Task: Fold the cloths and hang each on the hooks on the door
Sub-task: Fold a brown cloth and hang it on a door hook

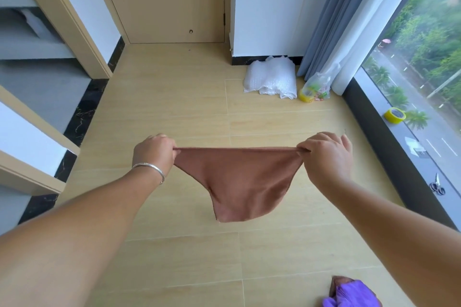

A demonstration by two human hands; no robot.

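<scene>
Both hands, left hand (154,152) and right hand (325,154), pinch the brown cloth (237,182) stretched between them.

single head-worn view, wide-angle, looking forward and steeply down from the person's own standing height. both forearms enter from the lower corners and meet at mid-frame, where the left hand (154,151) and right hand (325,154) are near the lens. the floor (174,112) fills the centre; the door (164,0) stands far off at top centre, the window (424,62) runs down the right edge, bowed by the lens.
</scene>
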